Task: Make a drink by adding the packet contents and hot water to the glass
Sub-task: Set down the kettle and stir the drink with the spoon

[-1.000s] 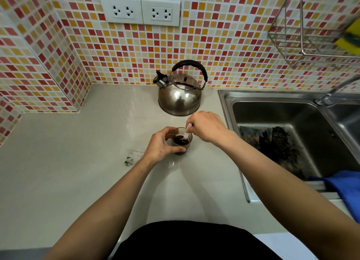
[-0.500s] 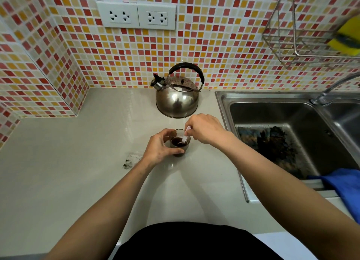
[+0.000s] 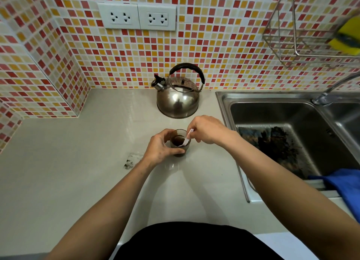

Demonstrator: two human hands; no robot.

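A small glass (image 3: 179, 142) with dark brown liquid stands on the grey counter (image 3: 81, 174). My left hand (image 3: 159, 148) wraps around the glass from the left. My right hand (image 3: 207, 130) pinches a thin white stick or rolled packet (image 3: 187, 138), whose lower end dips into the liquid. Behind the glass, against the wall, sits a steel kettle (image 3: 178, 98) with a black handle and its spout to the left. An empty clear packet (image 3: 134, 160) with dark specks lies on the counter just left of my left wrist.
A steel sink (image 3: 292, 135) with dark residue opens to the right, its rim close to my right forearm. A blue cloth (image 3: 346, 187) hangs over its front edge. The tap (image 3: 331, 90), a wire rack with a yellow sponge (image 3: 348, 35) and two wall sockets (image 3: 137, 16) are behind.
The white stick has shifted slightly inside the glass as my right hand moves it. My left hand stays on the glass. The view has tilted a little.
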